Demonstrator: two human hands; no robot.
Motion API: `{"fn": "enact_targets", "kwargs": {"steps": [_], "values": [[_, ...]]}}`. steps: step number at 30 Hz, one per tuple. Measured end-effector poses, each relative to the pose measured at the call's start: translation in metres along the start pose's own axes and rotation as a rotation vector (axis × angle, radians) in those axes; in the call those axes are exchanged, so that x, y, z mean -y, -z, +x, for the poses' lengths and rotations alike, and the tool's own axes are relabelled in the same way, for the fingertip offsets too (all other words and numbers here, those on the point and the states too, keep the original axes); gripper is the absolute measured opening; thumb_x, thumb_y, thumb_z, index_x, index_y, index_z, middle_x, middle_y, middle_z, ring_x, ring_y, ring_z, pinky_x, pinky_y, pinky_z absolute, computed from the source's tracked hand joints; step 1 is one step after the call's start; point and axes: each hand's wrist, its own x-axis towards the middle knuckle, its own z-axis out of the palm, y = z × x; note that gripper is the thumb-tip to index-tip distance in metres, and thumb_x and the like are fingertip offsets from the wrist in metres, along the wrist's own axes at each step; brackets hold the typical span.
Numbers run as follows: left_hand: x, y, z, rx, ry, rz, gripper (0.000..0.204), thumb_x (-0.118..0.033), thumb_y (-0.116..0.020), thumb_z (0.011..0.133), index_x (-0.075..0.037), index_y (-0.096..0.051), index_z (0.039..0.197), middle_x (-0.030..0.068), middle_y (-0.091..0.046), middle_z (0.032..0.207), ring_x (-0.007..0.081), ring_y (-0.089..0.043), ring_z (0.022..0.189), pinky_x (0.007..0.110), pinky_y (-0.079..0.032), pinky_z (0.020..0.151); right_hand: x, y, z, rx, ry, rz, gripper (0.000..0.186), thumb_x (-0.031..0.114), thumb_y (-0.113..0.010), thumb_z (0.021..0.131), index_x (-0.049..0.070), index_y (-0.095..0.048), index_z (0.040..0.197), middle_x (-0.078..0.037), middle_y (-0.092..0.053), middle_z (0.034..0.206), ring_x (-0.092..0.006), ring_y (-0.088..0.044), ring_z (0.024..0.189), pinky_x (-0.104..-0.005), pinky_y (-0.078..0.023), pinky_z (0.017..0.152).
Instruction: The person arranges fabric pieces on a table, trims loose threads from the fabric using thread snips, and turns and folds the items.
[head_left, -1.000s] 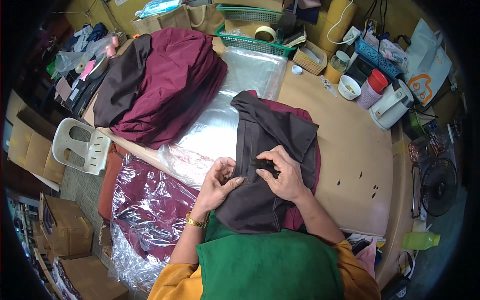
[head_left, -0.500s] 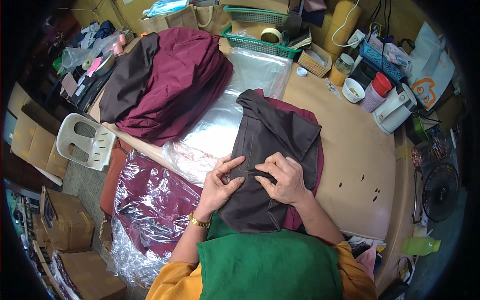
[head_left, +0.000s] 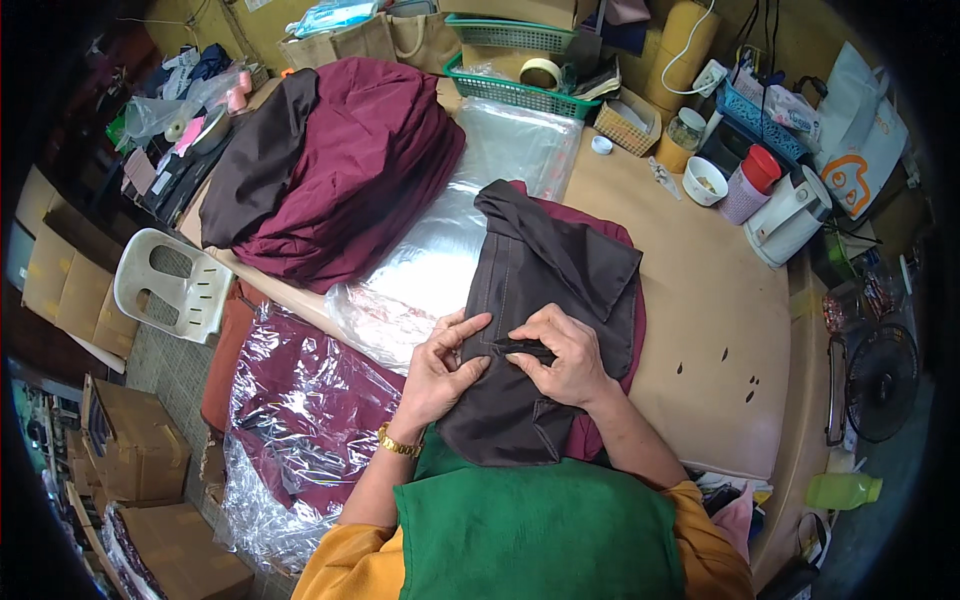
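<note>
A dark brown cloth garment [head_left: 505,400] with stitched seams lies spread in front of me, and maroon cloth [head_left: 590,218] shows from under its right and upper edges. My left hand [head_left: 442,360] holds the garment's left edge, thumb and forefinger on the cloth and the other fingers curled at the edge. In my right hand [head_left: 562,352] is a slim black tool, apparently thread snips [head_left: 525,347], its pointed tip to the left near a stitched seam. The fingers hide part of the tool.
Piled maroon and dark cloth [head_left: 370,160] sits at the far left, beside clear plastic bags [head_left: 425,245]. A plastic-wrapped maroon bundle [head_left: 300,400] lies near left. Green baskets [head_left: 520,95], a white bowl [head_left: 705,182] and a white kettle [head_left: 790,215] line the back and right.
My right hand has shifted slightly to the left, and more of the black tool shows at its fingertips. The left hand and the garment look almost unmoved.
</note>
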Motion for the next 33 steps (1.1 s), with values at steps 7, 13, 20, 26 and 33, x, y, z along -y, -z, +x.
{"fn": "enact_targets", "kwargs": {"steps": [7, 13, 20, 26, 33], "values": [[-0.022, -0.005, -0.016, 0.03, -0.271, 0.742, 0.061, -0.015, -0.077, 0.077, -0.008, -0.056, 0.134, 0.0275, -0.036, 0.147, 0.041, -0.036, 0.136, 0.05, -0.029, 0.112, 0.006, 0.021, 0.01, -0.348, -0.097, 0.192, 0.022, -0.003, -0.075, 0.075, 0.003, -0.067, 0.094, -0.005, -0.059, 0.088, -0.0107, -0.056, 0.074, -0.0232, -0.043, 0.054], [-0.032, -0.03, -0.032, 0.42, -0.39, 0.652, 0.085, -0.045, -0.08, 0.074, -0.005, -0.047, 0.141, 0.0178, -0.042, 0.147, 0.0355, -0.036, 0.139, 0.06, -0.018, 0.115, -0.134, 0.113, -0.008, -0.551, -0.575, -0.186, 0.036, 0.01, -0.07, 0.085, -0.001, -0.06, 0.118, -0.014, -0.059, 0.111, -0.0244, -0.062, 0.095, -0.0343, -0.049, 0.084], [0.014, -0.042, -0.021, 0.37, -0.425, 0.89, 0.042, -0.019, -0.072, 0.086, -0.005, -0.061, 0.124, 0.0078, -0.062, 0.109, 0.0243, -0.061, 0.099, 0.054, -0.027, 0.112, -0.131, 0.083, -0.002, -0.336, -0.482, -0.292, 0.033, 0.016, -0.072, 0.082, 0.0, -0.067, 0.111, -0.018, -0.047, 0.135, -0.0343, -0.05, 0.121, -0.0443, -0.039, 0.103], [-0.014, 0.021, -0.006, 0.102, 0.081, -0.711, 0.03, -0.006, -0.061, 0.094, -0.001, -0.059, 0.124, 0.0014, -0.064, 0.091, 0.006, -0.06, 0.083, 0.023, -0.05, 0.076, -0.099, 0.088, 0.003, -0.203, -0.298, -0.595, 0.018, 0.01, -0.071, 0.079, 0.0, -0.067, 0.094, -0.017, -0.053, 0.135, -0.0319, -0.053, 0.111, -0.0392, -0.038, 0.1], [-0.052, -0.006, 0.001, 0.125, -0.307, -0.24, 0.021, -0.007, -0.063, 0.093, -0.001, -0.062, 0.113, 0.0031, -0.064, 0.104, 0.013, -0.06, 0.098, 0.027, -0.046, 0.09, 0.037, 0.026, 0.079, 0.569, -0.03, 0.089, 0.056, 0.009, -0.078, 0.074, 0.009, -0.052, 0.124, -0.018, -0.055, 0.124, -0.0279, -0.057, 0.112, -0.0384, -0.052, 0.089]]}}
